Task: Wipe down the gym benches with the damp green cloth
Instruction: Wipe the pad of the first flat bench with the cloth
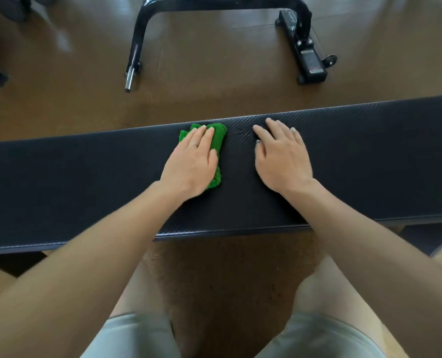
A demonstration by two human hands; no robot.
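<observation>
My left hand (190, 165) lies flat, fingers straight, pressing the cloth (216, 140) on the tabletop (85, 182) | cloth mostly hidden under that palm | right hand (283, 156) just right of the cloth, flat, holding nothing | tabletop ends cut off both sides.

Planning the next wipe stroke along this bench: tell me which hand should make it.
Left. The left hand already presses flat on the green cloth on the bench pad; the right hand lies bare on the pad beside it.

green cloth (216, 140) on black bench (85, 182)
</observation>
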